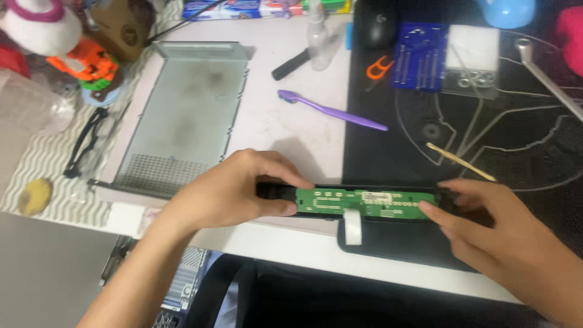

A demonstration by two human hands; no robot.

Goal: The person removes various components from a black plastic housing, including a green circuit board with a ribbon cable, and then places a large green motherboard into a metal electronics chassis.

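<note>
- Green, long and narrow, the circuit board [364,201] lay in a black housing [388,234] at the near edge of the white desk [291,130], partly over the black mat [388,158].
- The left hand [234,191] pinched the board's left end, thumb below and fingers curled over the top edge.
- The right hand [495,228] had its fingertips [427,208] on the board's right end, fingers loosely bent; whether they gripped or only pressed could not be told.
- A white ribbon cable [353,226] hung from the board's lower edge.
- Farther back lay a purple toothbrush [331,110], a grey metal panel [182,115], and a blue screwdriver bit case [419,58].
</note>
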